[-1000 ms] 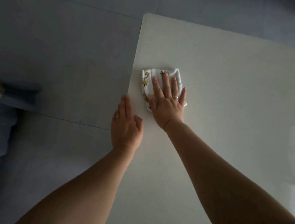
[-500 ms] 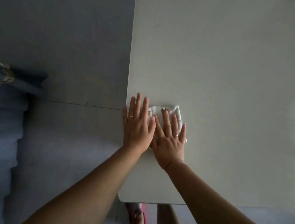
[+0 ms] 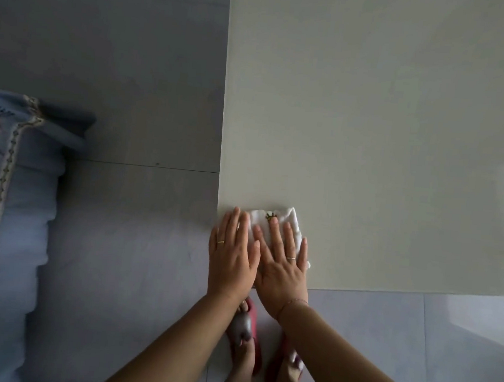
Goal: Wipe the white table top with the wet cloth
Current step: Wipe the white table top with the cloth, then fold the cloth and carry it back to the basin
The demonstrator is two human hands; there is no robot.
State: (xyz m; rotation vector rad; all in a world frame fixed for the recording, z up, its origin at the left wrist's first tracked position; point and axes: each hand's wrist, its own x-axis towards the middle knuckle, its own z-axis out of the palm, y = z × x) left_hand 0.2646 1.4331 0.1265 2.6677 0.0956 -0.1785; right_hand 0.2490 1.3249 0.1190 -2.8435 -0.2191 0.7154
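Observation:
The white table top (image 3: 370,124) fills the upper right of the head view, with its near left corner under my hands. A folded white cloth (image 3: 284,219) with a small yellow print lies flat at that corner. My right hand (image 3: 284,268) presses on the cloth with straight, spread fingers. Beside it, my left hand (image 3: 232,255) lies flat, its fingers over the cloth's left part and the table's left edge. Most of the cloth is hidden under both hands.
Grey tiled floor (image 3: 119,59) lies to the left of and in front of the table. A pale blue cushioned piece with patterned trim (image 3: 5,201) stands at the far left. My feet in red slippers (image 3: 251,341) stand just below the table's near edge.
Both hands and the cloth have slid along the left edge toward me, from the far corner region to the near corner. My left hand has moved in beside the right, onto the cloth.

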